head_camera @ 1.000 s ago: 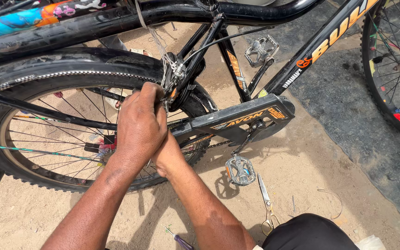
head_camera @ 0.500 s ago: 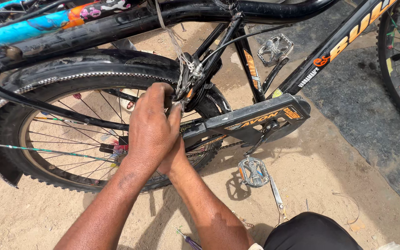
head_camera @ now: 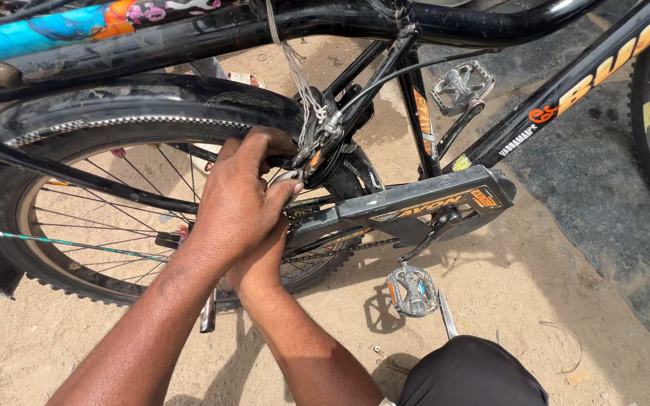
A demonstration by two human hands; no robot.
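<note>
glossy metal frame [head_camera: 490, 22], knobbly rubber tyre [head_camera: 137, 98] (dusty)

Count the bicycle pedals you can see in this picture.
2. One pedal sits high, beyond the black frame; the other pedal hangs low above the sand, below the chain guard. None seems hidden.

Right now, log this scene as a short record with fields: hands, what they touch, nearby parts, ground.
left hand: on top, fingers curled over the rear brake beside the rear tyre
right hand: mostly hidden under the left; grip cannot be told
brake cable: frayed, runs down from the frame to the brake
chain guard: black with orange print, right of the hands
pedal: metal, hangs near the ground
ground: sandy, a slim metal tool lies by the pedal
</note>
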